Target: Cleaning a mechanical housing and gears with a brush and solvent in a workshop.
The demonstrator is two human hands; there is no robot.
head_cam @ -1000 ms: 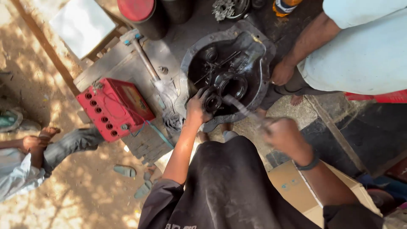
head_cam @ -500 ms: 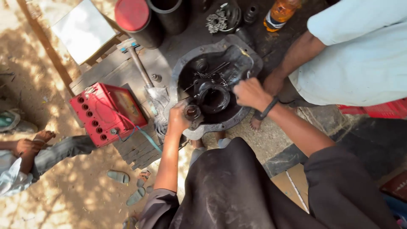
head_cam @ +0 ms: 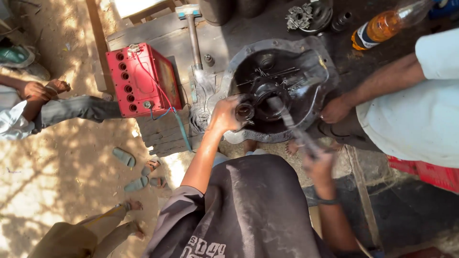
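Note:
A large greasy metal housing (head_cam: 313, 62) lies open on dark ground, with gears and a hub inside it. My left hand (head_cam: 224, 114) grips a small round metal part (head_cam: 245, 111) at the housing's near-left rim. My right hand (head_cam: 318, 161) is closed around the handle of a long metal tool (head_cam: 287, 119). The tool is motion-blurred, and its far end reaches the hub in the housing's centre. My black shirt hides the ground below my arms.
A co-worker in a pale shirt rests a hand (head_cam: 334, 110) on the housing's right rim. A red battery (head_cam: 143, 81) with wires sits on wooden planks to the left, and a hammer (head_cam: 193, 33) lies behind it. An orange bottle (head_cam: 382, 26), gear parts (head_cam: 306, 14) and sandals (head_cam: 125, 157) are around.
My right hand swung in over the housing half a second ago and has now drawn back toward my body with the tool. My left hand stayed on the round part.

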